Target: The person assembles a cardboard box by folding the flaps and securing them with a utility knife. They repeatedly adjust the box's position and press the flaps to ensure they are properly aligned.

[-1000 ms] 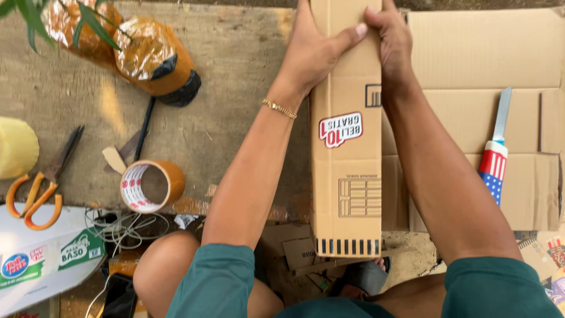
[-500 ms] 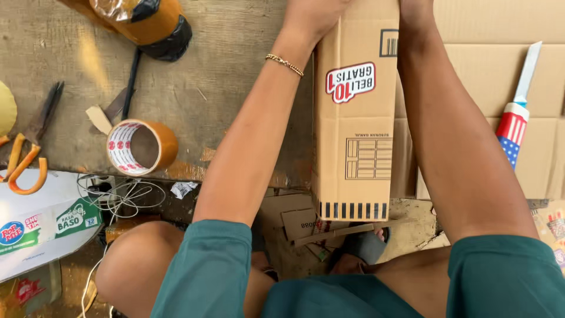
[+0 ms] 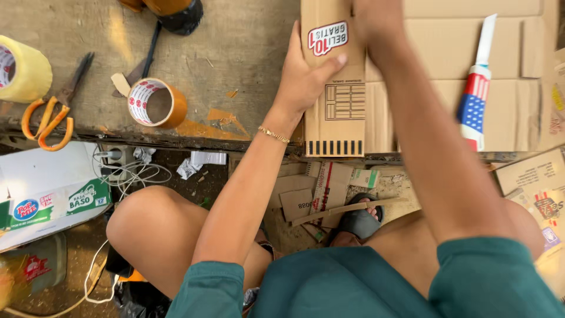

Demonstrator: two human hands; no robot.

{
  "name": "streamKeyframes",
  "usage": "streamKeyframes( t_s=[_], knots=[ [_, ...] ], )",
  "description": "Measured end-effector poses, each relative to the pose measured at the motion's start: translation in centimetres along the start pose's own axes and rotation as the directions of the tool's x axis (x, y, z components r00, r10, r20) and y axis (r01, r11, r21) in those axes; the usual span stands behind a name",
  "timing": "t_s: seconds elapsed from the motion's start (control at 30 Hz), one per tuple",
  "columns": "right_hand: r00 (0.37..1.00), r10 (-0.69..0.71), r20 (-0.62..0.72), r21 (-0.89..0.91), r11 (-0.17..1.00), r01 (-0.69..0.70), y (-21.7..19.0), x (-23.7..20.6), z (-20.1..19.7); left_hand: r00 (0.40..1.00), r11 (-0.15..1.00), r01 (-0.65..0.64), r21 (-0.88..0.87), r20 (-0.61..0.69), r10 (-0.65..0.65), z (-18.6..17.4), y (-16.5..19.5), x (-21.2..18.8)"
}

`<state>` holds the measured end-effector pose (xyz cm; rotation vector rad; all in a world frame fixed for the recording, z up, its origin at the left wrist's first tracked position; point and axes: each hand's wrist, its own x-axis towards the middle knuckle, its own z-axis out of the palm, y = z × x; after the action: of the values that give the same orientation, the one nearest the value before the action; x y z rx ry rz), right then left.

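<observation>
A: Item one, far left of the worktop (image 3: pixel 235 70)?

B: A yellow tape roll (image 3: pixel 20 68), smooth and round. Just beside it lay scissors (image 3: pixel 50 109) with orange plastic handles and dark metal blades. Then a brown tape roll (image 3: pixel 156 103), glossy, lying flat on worn, scuffed wood.

A: And the main piece?

B: A carton (image 3: pixel 332 112), folded flat: long, narrow, plain brown corrugated board with a red-and-white sticker and a printed grid. It lay lengthwise on the worktop, right of centre, its near end at the front edge. By the look of it, light and stiff along the flutes, but apt to bend at the creases; dry, matte, not slippery. Best taken by the long edges, not the flaps.

A: Hands?

B: The left hand (image 3: pixel 303 79) was wrapped over the carton's left edge, thumb pressed across the printed face, fingers curled out of sight beneath. The right hand (image 3: pixel 376 20) sat at the carton's far end, mostly cut off by the frame; how far closed it was, I could not tell.

A: Further right?

B: More flattened board (image 3: pixel 518 112) underneath, and on it a knife (image 3: pixel 477 88) with a pale blade and a striped, starred handle.
</observation>
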<state>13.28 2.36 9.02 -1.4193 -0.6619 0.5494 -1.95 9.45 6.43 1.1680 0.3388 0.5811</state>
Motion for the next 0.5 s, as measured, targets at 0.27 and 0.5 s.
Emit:
streamKeyframes(
  t_s=[0.27,0.5],
  knots=[
    [0.999,0.05,0.021,0.032,0.998,-0.051,-1.1,-12.8,1.3,0.996,0.991,-0.031,-0.128,0.084,0.042,-0.2,0.6,-6.9],
    [0.983,-0.102,0.155,0.241,0.968,0.063,0.4,-17.1,1.1,0.995,0.988,-0.024,-0.152,0.093,0.038,0.5,0.1,-9.4]
  ],
)
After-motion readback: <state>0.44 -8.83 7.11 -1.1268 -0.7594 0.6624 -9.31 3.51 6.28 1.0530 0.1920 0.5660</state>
